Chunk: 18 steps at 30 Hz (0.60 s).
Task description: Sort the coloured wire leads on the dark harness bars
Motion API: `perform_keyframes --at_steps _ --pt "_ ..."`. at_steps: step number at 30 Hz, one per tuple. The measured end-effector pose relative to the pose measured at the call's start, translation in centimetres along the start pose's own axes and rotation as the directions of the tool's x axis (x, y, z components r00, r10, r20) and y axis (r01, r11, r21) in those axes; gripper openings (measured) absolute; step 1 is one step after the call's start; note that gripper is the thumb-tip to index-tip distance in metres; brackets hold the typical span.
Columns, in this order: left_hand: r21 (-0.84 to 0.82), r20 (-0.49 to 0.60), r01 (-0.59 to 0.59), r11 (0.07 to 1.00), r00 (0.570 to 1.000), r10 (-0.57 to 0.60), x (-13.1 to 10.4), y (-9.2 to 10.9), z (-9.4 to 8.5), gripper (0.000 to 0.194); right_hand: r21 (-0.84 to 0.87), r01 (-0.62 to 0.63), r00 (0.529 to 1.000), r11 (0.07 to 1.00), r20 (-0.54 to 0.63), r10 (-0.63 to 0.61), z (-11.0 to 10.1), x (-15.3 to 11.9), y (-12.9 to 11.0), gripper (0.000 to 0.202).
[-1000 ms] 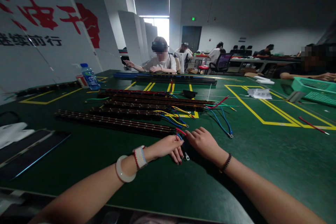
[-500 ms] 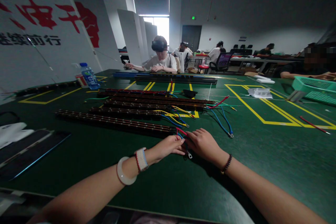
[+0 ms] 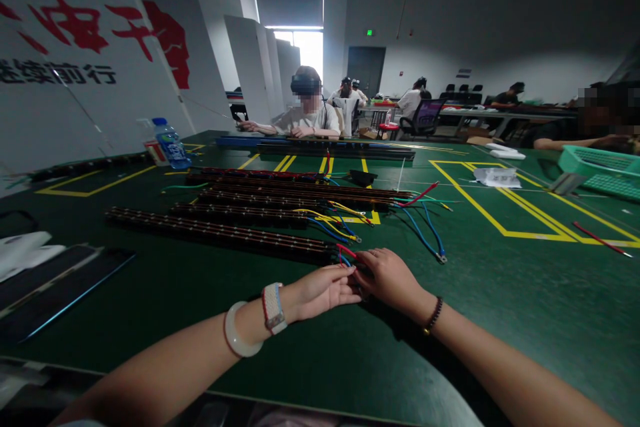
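Left hand (image 3: 325, 295): rolled further palm-up since half a second ago, slid slightly right, beneath the right fingers. Thumb tip at the blue wire (image 3: 346, 259), other fingers (image 3: 345, 293) stretched out; cannot tell whether clamped on anything.
Right hand (image 3: 393, 280): lowered a little since then, back upward, fingers curled inward at the wire ends. Cannot tell whether clamped or loose, with the fingertips hidden.
Nearest rail strip (image 3: 220, 235): lying on the near part of the desk (image 3: 500, 307), black with copper-coloured lines, running from far left to near right. Ending just beside both hands.
Red wire (image 3: 347, 251): coming out of that strip's right end beside the blue wire, leading to the right fingers.
Other rail strips (image 3: 265, 202): lying roughly side by side, just beyond the nearest strip.
Yellow wires (image 3: 320, 220): trailing rightward from the strips behind.
Blue wires with lugs (image 3: 424, 232): bent across the desk, right of and beyond the hands.
Loose red wire (image 3: 600, 238): lying well apart, on the right.
Green basket (image 3: 600, 170): standing at far right.
Bottle (image 3: 171, 145): upright, far left.
Co-worker (image 3: 310, 121): seated across the desk, at the far side, arms resting forward.
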<state>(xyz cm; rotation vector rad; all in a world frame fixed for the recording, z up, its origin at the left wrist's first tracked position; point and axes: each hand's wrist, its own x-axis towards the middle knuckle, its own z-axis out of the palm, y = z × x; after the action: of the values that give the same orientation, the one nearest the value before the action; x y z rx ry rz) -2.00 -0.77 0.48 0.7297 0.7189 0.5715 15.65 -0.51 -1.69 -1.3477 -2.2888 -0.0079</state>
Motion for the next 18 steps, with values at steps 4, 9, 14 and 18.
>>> perform_keyframes --at_steps 4,9,14,18 --pt "-0.088 -0.011 -0.003 0.996 1.000 0.002 -0.1 -0.5 0.5 0.015 0.021 -0.014 1.000 1.000 0.001 0.014 0.1 0.0 0.2 0.020" --pt "-0.090 0.038 0.016 0.996 0.999 -0.012 -0.1 -0.9 0.9 0.016 0.013 -0.022 1.000 1.000 0.010 0.022 0.0 0.0 0.1 0.025" --pt "-0.001 0.071 -0.013 1.000 0.997 0.013 -0.3 -1.1 0.9 0.020 0.007 -0.023 1.000 1.000 0.009 0.023 0.1 0.0 0.0 0.025" --pt "0.057 0.095 -0.069 0.996 0.993 0.063 -0.4 -1.3 1.2 0.026 -0.026 -0.003 1.000 1.000 0.008 0.004 0.2 0.0 0.0 0.026"
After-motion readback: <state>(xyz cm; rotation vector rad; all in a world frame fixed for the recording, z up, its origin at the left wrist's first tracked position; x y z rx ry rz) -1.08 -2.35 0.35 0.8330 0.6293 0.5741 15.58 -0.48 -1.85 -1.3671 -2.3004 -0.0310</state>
